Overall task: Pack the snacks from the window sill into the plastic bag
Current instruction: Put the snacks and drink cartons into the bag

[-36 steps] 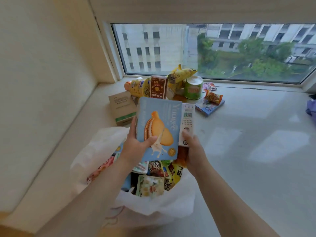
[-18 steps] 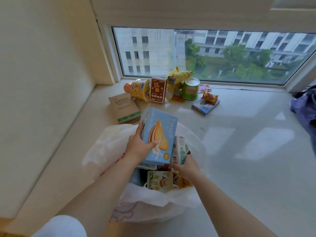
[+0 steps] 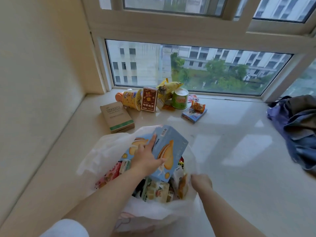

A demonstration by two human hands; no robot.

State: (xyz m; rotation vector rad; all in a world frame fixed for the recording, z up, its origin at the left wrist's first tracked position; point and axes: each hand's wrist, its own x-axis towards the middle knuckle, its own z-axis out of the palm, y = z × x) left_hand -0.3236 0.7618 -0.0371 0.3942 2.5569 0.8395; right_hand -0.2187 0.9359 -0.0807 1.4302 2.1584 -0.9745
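left hand (image 3: pixel 147 159) grips the blue box (image 3: pixel 169 151), tilted in the mouth of the bag (image 3: pixel 106 151) on the sill (image 3: pixel 239 168). right hand (image 3: pixel 201 183) pinches the bag's rim at 4 o'clock. more snacks (image 3: pixel 148 100) lie at 12 o'clock by the window.

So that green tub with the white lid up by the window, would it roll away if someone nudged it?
Probably not far. The green tub looks to stand upright on its flat base, so a nudge would likely slide or tip it. It sits among the yellow packet and other wrappers, which could block it. On its side, it might roll.
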